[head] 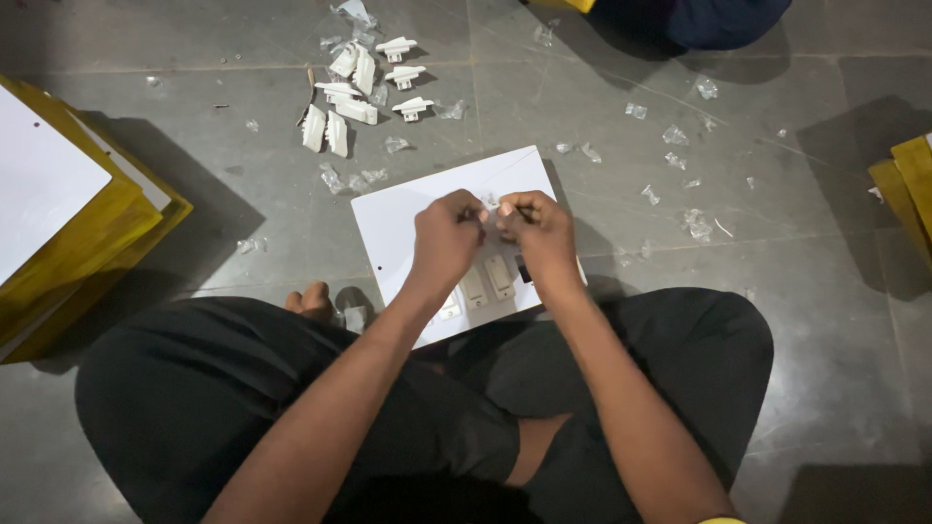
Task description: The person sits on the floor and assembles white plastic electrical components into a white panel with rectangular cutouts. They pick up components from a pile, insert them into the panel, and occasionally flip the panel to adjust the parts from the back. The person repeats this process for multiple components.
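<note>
I sit cross-legged on a grey tiled floor. A white rectangular panel [408, 209] rests against my legs, with several white switch modules [485, 281] set in its near edge. My left hand [445, 238] and my right hand [537, 228] meet above the panel. Both pinch a small clear plastic wrapper [490, 206] between the fingertips; what it holds is hidden by the fingers.
A pile of loose white switch modules [354, 87] lies on the floor beyond the panel. Torn bits of clear plastic [680, 160] are scattered around. Yellow-and-white boards [58, 213] are stacked at left, more yellow boards [908, 189] at right. Another person's dark clothing [718, 19] shows at top.
</note>
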